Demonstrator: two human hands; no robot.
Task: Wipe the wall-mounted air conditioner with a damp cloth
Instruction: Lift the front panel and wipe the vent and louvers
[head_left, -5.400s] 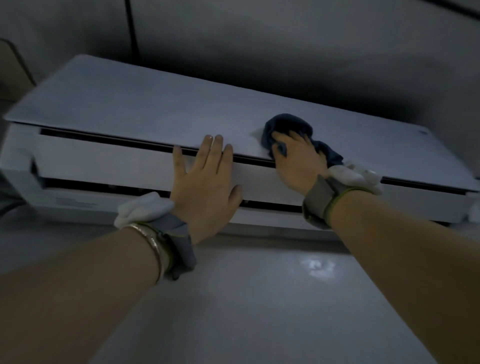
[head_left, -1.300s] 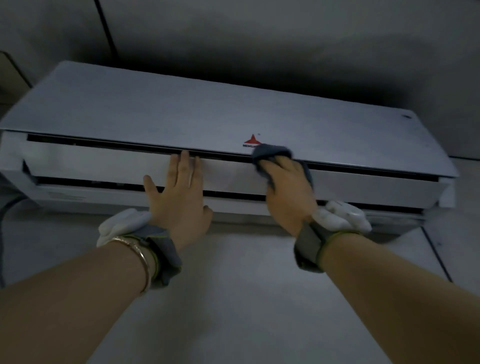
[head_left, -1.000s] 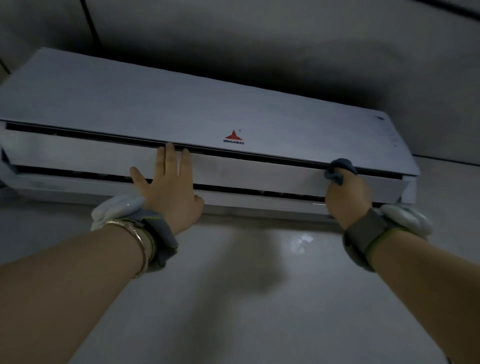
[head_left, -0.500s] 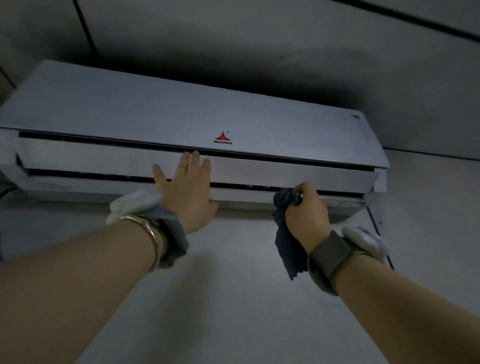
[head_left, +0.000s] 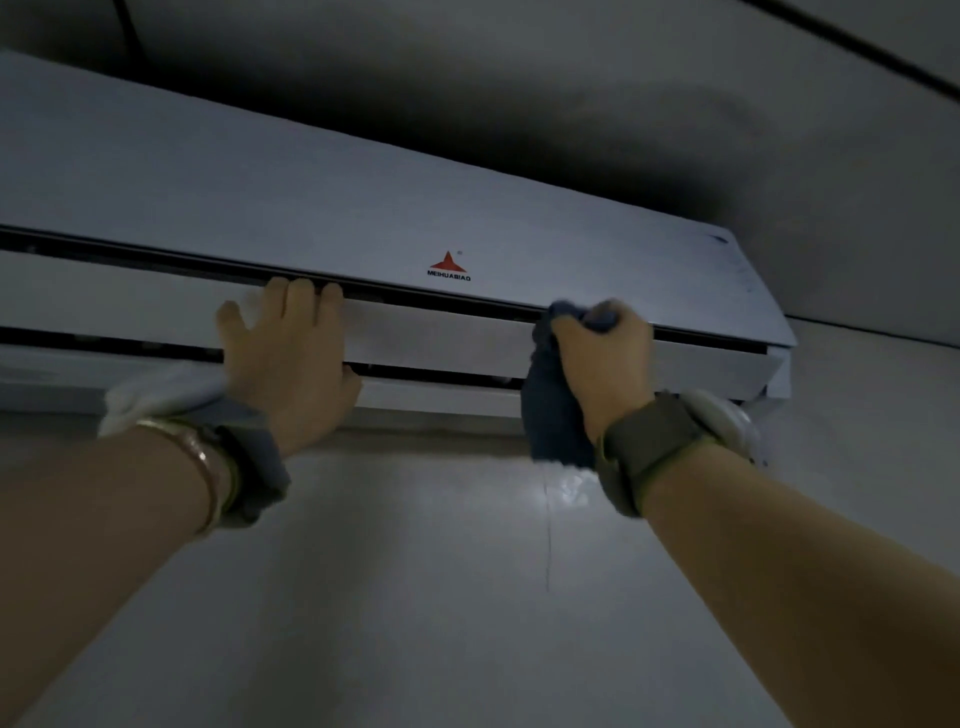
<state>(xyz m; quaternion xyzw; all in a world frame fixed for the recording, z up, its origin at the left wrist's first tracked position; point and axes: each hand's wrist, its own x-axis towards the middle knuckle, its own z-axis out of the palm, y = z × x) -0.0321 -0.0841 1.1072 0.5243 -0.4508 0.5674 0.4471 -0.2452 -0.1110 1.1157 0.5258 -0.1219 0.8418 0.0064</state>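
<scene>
A white wall-mounted air conditioner (head_left: 311, 208) spans the upper view, with a red triangle logo (head_left: 449, 266) on its front panel and a dark slot beneath. My left hand (head_left: 289, 358) lies flat, fingers spread, on the louver flap left of centre. My right hand (head_left: 602, 358) is closed on a dark blue cloth (head_left: 553, 415), pressing it against the flap just under the slot, right of the logo. Part of the cloth hangs down below my fist.
Pale tiled wall (head_left: 415, 571) lies below the unit, with a glossy reflection near my right wrist. The ceiling (head_left: 571, 78) sits close above the unit. The unit's right end (head_left: 774, 353) is near a wall joint. Both wrists carry straps with white devices.
My right hand with the cloth rose from below the unit's bottom edge to the flap under the slot. The left hand stayed on the flap.
</scene>
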